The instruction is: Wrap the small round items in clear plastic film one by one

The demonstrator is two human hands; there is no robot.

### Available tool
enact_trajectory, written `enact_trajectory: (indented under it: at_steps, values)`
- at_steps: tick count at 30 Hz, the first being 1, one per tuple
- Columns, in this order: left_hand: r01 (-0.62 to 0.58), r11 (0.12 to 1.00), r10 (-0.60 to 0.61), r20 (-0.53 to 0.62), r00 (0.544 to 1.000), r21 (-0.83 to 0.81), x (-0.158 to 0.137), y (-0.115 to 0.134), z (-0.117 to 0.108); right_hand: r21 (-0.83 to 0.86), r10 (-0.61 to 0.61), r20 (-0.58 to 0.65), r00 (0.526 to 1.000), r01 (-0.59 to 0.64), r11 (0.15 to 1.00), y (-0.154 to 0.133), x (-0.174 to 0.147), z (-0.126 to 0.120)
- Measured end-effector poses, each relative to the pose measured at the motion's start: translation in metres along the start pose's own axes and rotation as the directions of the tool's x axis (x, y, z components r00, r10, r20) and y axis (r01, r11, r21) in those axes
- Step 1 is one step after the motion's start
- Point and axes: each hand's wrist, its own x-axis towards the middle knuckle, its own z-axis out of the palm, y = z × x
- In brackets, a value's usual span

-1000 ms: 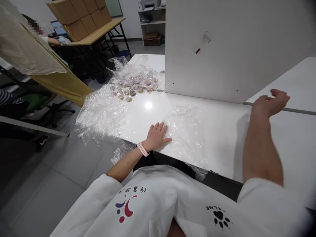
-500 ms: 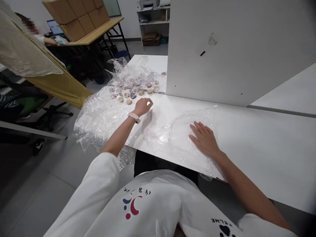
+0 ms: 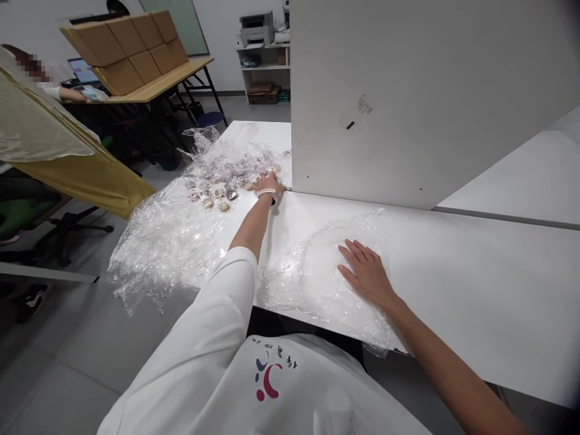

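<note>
My left hand (image 3: 269, 182), with a pale watch band on its wrist, reaches over the near right edge of a spread of small round items (image 3: 224, 206). These are tan, pink and dark purple, too small to name surely, and lie among crinkled clear plastic. Its fingers look spread; whether they touch an item I cannot tell. My right hand (image 3: 368, 273) lies flat, fingers apart, on a thin sheet of clear plastic film (image 3: 308, 278) spread over the white table (image 3: 475, 290).
A heap of crumpled clear plastic (image 3: 167, 241) hangs over the table's left edge. Beyond the table rises a white panel (image 3: 385, 121). Cardboard boxes (image 3: 122, 48) stand on a wooden table at the back left, where another person's arm (image 3: 72, 95) rests. Yellow cloth (image 3: 113, 187) hangs at left.
My left hand has moved forward from the bare tabletop to the round items, its fingers spreading. My right hand stays on the film. The view has shifted slightly.
</note>
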Motion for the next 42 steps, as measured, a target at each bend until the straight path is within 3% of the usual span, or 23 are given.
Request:
enact_trajectory:
  at_steps: [4, 8, 14, 17, 20, 25, 28, 32, 35, 37, 38, 40, 42]
  values:
    - [-0.121, 0.992, 0.121, -0.008, 0.993, -0.027, -0.006, -0.002, -0.001, 0.033, -0.008, -0.007, 1.0, 0.008, 0.999, 0.0, 0.0, -0.001]
    - [-0.144, 0.988, 0.143, -0.02, 0.989, -0.049, -0.027, -0.016, -0.002, 0.049, -0.007, -0.017, 1.0, 0.008, 0.999, 0.0, -0.001, -0.001]
    - [-0.214, 0.971, 0.227, -0.132, 0.965, 0.103, -0.075, -0.051, 0.01, 0.063, -0.003, -0.007, 1.0, 0.003, 0.998, -0.002, -0.001, -0.002]
    - [-0.199, 0.973, 0.218, -0.183, 0.959, 0.119, -0.084, -0.063, 0.01, 0.056, -0.003, -0.012, 1.0, 0.003, 0.998, -0.002, -0.001, 0.0]
    - [-0.193, 0.979, 0.203, -0.186, 0.961, 0.068, -0.076, -0.059, 0.006, 0.048, -0.004, -0.02, 1.0, 0.005, 0.999, -0.001, -0.002, 0.002]
    - [-0.166, 0.986, 0.167, -0.037, 0.985, 0.029, -0.049, -0.02, 0.004, 0.047, -0.001, -0.017, 1.0, 0.002, 0.999, 0.001, -0.001, 0.002]
    - [-0.167, 0.986, 0.167, -0.019, 0.986, 0.017, -0.044, -0.007, 0.005, 0.048, 0.006, -0.006, 1.0, -0.006, 0.999, 0.002, 0.0, 0.002]
    - [-0.125, 0.991, 0.118, -0.107, 0.987, -0.056, -0.063, -0.017, -0.009, 0.063, 0.014, 0.005, 1.0, -0.014, 0.998, 0.002, 0.001, 0.0]
    - [-0.171, 0.977, 0.154, -0.136, 0.979, -0.125, -0.108, -0.022, -0.029, 0.065, 0.022, 0.011, 1.0, -0.022, 0.998, -0.001, -0.001, -0.003]
    - [-0.326, 0.917, 0.317, -0.078, 0.945, -0.227, -0.157, -0.012, -0.035, 0.07, 0.025, 0.013, 1.0, -0.026, 0.997, -0.003, -0.001, -0.003]
    - [-0.414, 0.861, 0.43, -0.014, 0.903, -0.295, -0.185, -0.004, -0.033, 0.079, 0.028, 0.013, 1.0, -0.029, 0.996, -0.003, -0.001, -0.003]
    - [-0.536, 0.76, 0.621, 0.168, 0.766, -0.367, -0.239, 0.016, -0.02, 0.123, 0.031, 0.008, 0.999, -0.032, 0.992, -0.003, 0.002, -0.002]
    - [-0.641, 0.7, 0.714, 0.291, 0.637, -0.315, -0.282, 0.034, 0.0, 0.215, 0.043, -0.006, 0.999, -0.041, 0.976, 0.0, 0.003, -0.003]
